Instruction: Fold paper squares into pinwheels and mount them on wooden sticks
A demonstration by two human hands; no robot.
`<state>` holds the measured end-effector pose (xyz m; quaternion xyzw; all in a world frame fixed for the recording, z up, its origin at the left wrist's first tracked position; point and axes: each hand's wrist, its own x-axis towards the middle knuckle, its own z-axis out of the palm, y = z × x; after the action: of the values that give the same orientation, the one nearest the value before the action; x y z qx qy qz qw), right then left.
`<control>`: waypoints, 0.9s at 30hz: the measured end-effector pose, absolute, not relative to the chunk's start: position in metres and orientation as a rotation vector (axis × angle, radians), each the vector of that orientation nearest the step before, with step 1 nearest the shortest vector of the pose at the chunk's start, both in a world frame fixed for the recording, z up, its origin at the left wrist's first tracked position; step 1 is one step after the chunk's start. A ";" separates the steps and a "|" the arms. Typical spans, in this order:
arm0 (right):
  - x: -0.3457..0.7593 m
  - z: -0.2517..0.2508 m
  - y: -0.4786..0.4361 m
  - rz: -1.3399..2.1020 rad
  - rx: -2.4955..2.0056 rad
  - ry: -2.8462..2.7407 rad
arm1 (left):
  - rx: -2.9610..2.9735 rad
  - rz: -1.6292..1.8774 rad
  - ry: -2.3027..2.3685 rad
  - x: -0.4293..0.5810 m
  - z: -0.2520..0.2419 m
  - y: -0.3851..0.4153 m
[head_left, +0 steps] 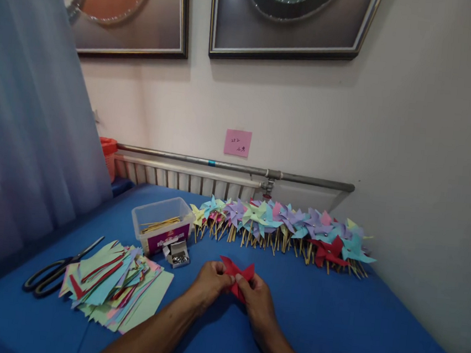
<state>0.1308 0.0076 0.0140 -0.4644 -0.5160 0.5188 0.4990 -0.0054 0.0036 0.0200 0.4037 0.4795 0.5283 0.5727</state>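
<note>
Between my two hands is a red paper pinwheel (236, 269), held just above the blue tabletop, with its folded points sticking out at the top. My left hand (210, 280) pinches it from the left, the thumb pressed near its middle. From the right, my right hand (257, 301) grips it too, its thumb meeting the left one at the centre. What lies under the thumbs is hidden. Beyond my left hand stands a small open box of metal pins (179, 256).
A clear plastic tub (161, 211) holds thin wooden sticks. Paper scraps and sheets (119, 284) lie at the left, beside black-handled scissors (60, 270). Finished pinwheels on sticks (281, 222) are heaped along the back edge, near a wall pipe (318, 181). A curtain (36, 124) hangs left.
</note>
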 end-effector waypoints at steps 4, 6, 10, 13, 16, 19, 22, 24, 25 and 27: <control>0.130 0.015 0.006 1.261 -1.114 -1.234 | 1.023 1.222 1.140 -0.005 0.018 0.004; 0.131 0.016 0.006 1.271 -1.105 -1.230 | 1.039 1.222 1.118 -0.005 0.019 0.003; 0.132 0.013 0.008 1.261 -1.127 -1.248 | 1.058 1.216 1.104 -0.005 0.023 0.001; 0.134 0.009 0.011 1.260 -1.148 -1.246 | 1.061 1.197 1.119 -0.005 0.026 0.000; 0.134 0.005 0.013 1.274 -1.155 -1.230 | 1.037 1.195 1.163 -0.005 0.026 0.001; 0.134 0.002 0.014 1.272 -1.150 -1.198 | 1.023 1.176 1.217 -0.004 0.026 0.001; 0.133 0.000 0.014 1.289 -1.132 -1.155 | 1.042 1.157 1.251 -0.003 0.026 0.000; 0.132 0.001 0.014 1.313 -1.116 -1.128 | 1.048 1.159 1.270 -0.003 0.026 -0.001; 0.132 0.001 0.014 1.324 -1.112 -1.120 | 1.052 1.161 1.275 -0.003 0.026 -0.001; 0.131 0.002 0.013 1.335 -1.106 -1.113 | 1.067 1.165 1.269 -0.003 0.026 -0.002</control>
<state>0.1312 0.0130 0.0019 -0.4601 -0.4632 0.5555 0.5149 -0.0031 -0.0016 0.0258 0.4468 0.5314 0.4879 0.5291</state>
